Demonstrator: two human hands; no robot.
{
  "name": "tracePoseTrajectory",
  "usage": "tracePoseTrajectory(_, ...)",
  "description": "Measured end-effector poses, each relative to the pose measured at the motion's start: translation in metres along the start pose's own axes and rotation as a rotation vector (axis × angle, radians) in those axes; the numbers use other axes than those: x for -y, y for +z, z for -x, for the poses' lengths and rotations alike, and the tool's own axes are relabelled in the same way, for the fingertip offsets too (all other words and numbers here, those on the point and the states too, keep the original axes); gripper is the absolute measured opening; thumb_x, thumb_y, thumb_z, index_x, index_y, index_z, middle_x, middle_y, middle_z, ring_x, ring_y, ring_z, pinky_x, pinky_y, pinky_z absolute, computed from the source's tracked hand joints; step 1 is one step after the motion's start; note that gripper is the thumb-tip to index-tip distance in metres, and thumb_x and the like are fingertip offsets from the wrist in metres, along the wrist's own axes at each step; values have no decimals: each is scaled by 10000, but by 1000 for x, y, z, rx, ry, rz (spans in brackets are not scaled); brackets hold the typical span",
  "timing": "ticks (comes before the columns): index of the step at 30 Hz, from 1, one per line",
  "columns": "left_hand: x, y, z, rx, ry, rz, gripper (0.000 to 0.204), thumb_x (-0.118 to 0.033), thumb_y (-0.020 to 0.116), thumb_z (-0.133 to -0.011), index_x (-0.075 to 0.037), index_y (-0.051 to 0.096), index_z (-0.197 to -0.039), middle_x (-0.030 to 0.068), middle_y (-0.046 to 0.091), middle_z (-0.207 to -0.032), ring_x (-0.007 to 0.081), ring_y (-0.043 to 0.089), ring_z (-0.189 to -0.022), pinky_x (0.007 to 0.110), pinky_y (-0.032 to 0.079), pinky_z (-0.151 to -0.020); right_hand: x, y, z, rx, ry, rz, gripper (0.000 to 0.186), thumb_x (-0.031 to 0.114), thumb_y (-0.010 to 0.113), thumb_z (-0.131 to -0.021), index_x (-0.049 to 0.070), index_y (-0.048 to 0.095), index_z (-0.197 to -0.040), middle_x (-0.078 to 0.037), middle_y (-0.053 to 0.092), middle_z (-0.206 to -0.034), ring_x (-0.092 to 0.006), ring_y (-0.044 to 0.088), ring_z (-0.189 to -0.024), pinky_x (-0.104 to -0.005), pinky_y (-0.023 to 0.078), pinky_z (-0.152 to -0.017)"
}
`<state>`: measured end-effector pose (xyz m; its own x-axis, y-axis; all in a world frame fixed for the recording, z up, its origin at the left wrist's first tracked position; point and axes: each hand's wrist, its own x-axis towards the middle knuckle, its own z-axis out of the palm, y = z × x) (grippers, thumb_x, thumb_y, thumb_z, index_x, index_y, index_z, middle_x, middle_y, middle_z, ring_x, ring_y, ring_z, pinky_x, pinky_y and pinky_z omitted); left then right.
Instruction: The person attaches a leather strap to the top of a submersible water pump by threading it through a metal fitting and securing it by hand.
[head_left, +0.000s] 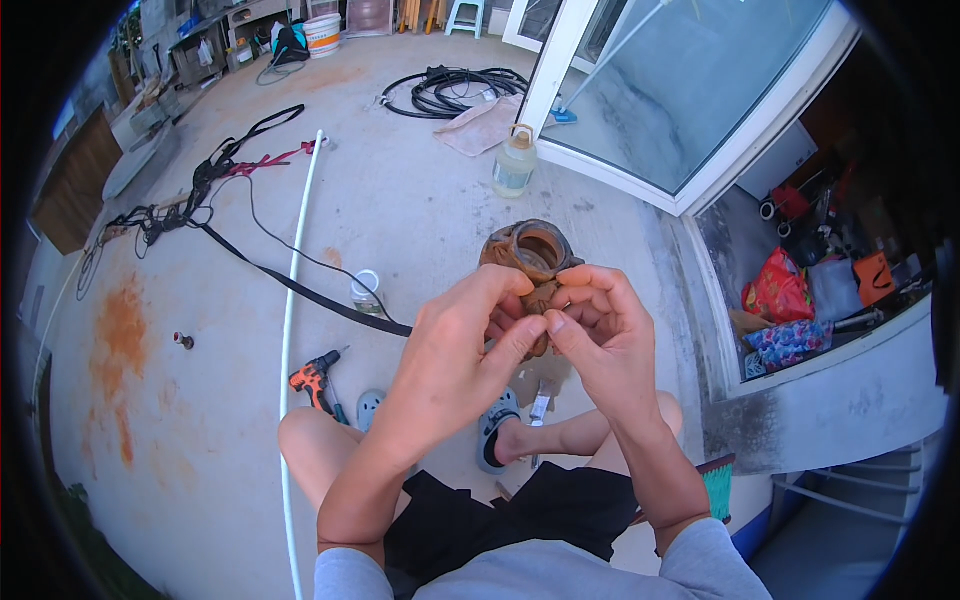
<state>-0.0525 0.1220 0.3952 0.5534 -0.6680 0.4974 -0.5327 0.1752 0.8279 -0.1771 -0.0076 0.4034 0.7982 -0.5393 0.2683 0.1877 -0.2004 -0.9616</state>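
A brown, rusty, round-mouthed housing (535, 244) stands in front of me. My left hand (455, 355) and my right hand (600, 335) meet at its near side, thumbs and forefingers pinched on a small brown piece (541, 294); I cannot tell whether it is loose or part of the housing. The lower part of the housing is hidden behind my fingers. Below my hands, a pale-handled tool (541, 405) lies between my feet. An orange and black drill (310, 377) lies to the left beside a clear tub (365, 290).
A long white pipe (305, 220) runs along my left. Tangled black straps (200, 200), a plastic jug (515, 160) and coiled hose (450, 90) lie beyond. At right are an open glazed door (686, 90), a doorway with bags (775, 285) and a green broom (717, 490).
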Motion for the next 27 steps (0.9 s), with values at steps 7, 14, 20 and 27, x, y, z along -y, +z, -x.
tracePoseTrajectory(7, 7, 4, 1, 26, -84, 185, 273, -22, 785, -859, 12, 623, -1076, 98, 673, -858, 165, 689, -742, 295, 561, -654, -6, 5, 4, -32, -48, 10, 307, -93, 637, -941, 5, 589, -1228, -55, 620, -1063, -86, 646, -900, -236, 570, -774)
tracePoseTrajectory(14, 6, 8, -3, -2, 119, -18, 261, 56, 689, -820, 2, 578, -1051, 182, 606, -857, 377, 639, -751, 421, 508, -628, -8, -15, -8, 76, -217, 210, 204, -106, 637, -919, -28, 652, -1108, -69, 644, -1014, -101, 645, -860, -242, 563, -744)
tracePoseTrajectory(20, 16, -27, -27, 288, 318, -99, 314, 54, 735, -823, -8, 601, -1101, 117, 615, -846, 263, 640, -701, 323, 530, -646, 6, -40, -34, 396, -274, 340, 167, -81, 662, -916, -37, 665, -1077, -73, 660, -1012, -117, 662, -877, -266, 560, -751)
tracePoseTrajectory(27, -9, -6, -1, 22, 103, -100, 283, -27, 760, -871, -3, 608, -1108, 108, 601, -775, 189, 600, -653, 321, 506, -613, -2, 5, 14, -32, -17, -17, 212, 0, 658, -979, -22, 595, -1180, -78, 658, -1057, -107, 658, -908, -249, 554, -775)
